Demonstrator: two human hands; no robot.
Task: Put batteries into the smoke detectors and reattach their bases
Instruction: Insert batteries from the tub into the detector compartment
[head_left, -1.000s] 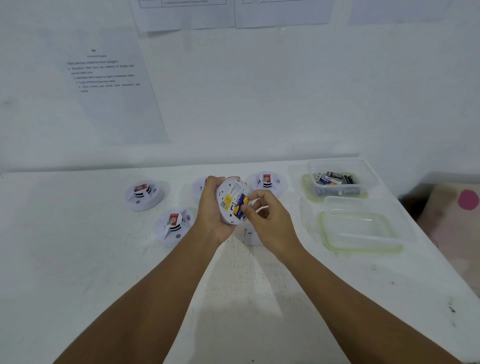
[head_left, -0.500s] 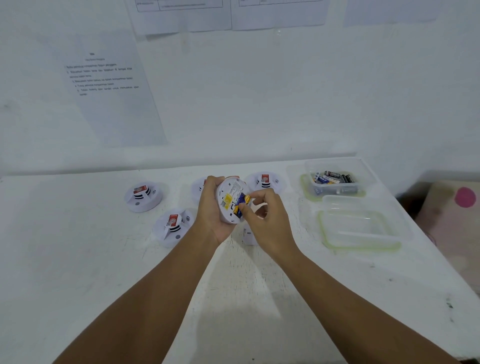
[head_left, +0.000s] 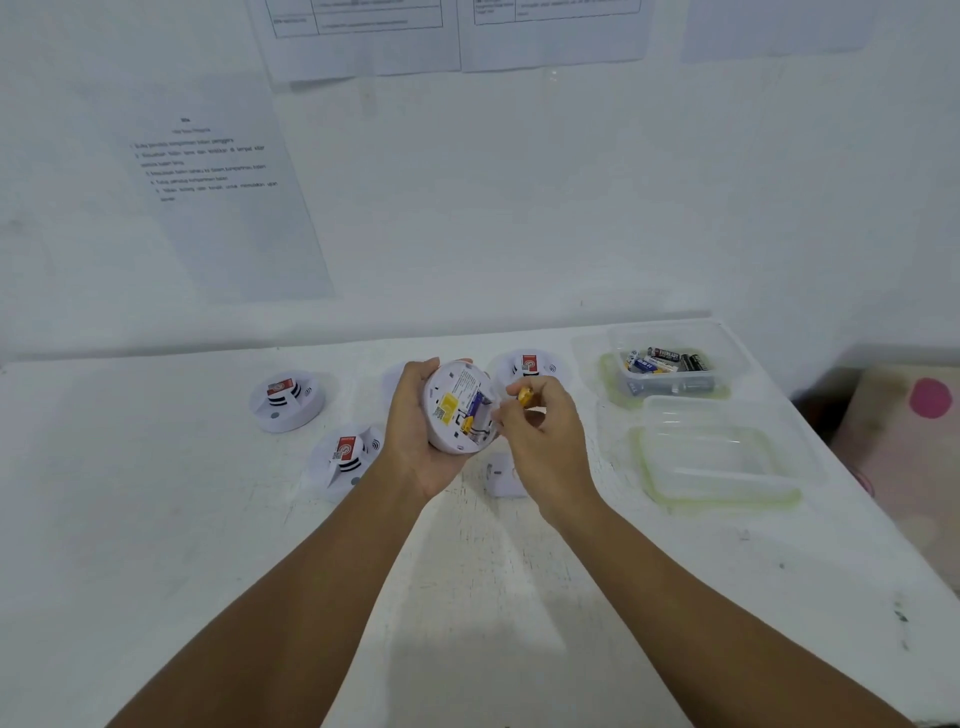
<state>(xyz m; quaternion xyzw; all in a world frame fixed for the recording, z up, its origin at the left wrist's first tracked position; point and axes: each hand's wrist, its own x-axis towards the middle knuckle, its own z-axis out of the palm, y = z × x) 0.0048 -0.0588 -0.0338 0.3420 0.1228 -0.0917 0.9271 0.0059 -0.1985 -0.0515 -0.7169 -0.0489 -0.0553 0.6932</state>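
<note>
The smoke detector (head_left: 460, 406), gripped underside-up in the left hand (head_left: 421, 434) at the frame's centre, shows one battery seated in its compartment. A second battery (head_left: 524, 396), half a second ago pressed at the compartment, is now pinched in the curled fingers of the right hand (head_left: 543, 436) just right of it. The insertion is judged unfinished, perhaps for reorientation.

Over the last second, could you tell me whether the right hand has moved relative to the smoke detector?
Yes. The right hand has drawn back rightward from the smoke detector in the left hand, pinching a battery now clear of the compartment.
</note>
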